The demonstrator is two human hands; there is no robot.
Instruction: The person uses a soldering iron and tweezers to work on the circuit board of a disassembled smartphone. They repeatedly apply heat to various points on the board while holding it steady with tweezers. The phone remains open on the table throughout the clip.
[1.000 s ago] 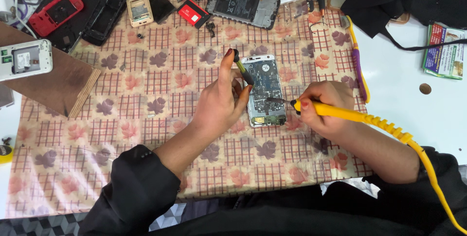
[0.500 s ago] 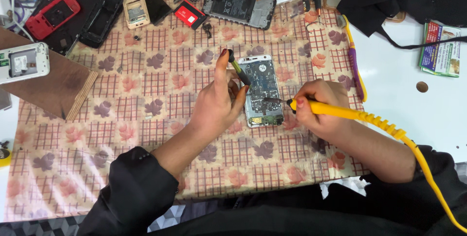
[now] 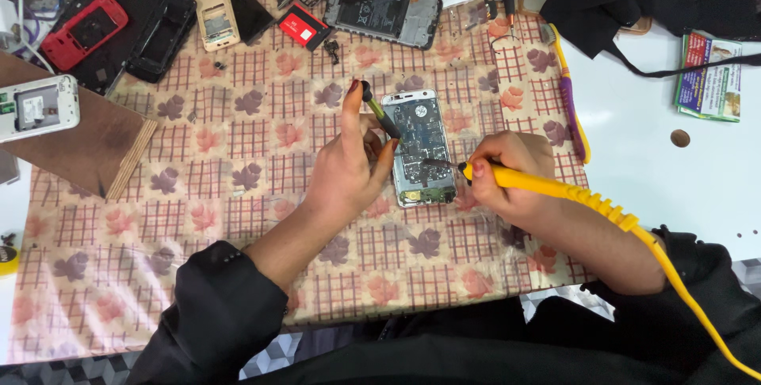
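With tweezers (image 3: 380,110) pinched in the left hand (image 3: 349,171) and the yellow soldering iron (image 3: 555,189) clamped in the right hand (image 3: 507,172), the opened phone (image 3: 420,147) could be scorched by a slipped tip.

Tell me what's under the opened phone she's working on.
The opened phone lies on a checked cloth with leaf prints. The cloth directly beneath it is covered, so nothing else there can be seen.
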